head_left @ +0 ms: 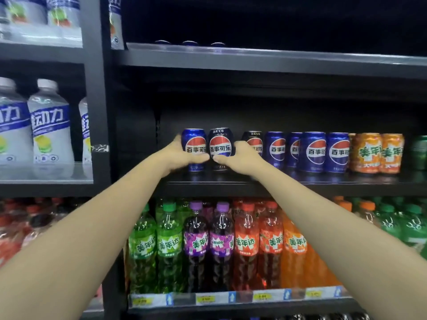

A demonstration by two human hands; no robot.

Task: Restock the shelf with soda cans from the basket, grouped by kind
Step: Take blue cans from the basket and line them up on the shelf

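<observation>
We note L hand point(179, 155) fingers curled round blue Pepsi can point(194, 148), R hand point(240, 158) fingers round black Pepsi can point(220, 147). Both cans upright, touching, on middle shelf point(323, 181), left of can row.

Dark metal store shelving point(97, 88)

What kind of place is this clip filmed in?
Most likely a shop's drinks aisle: dark shelves hold rows of soda cans, bottled soft drinks stand below, and yellow price tags line the shelf edge.
</observation>
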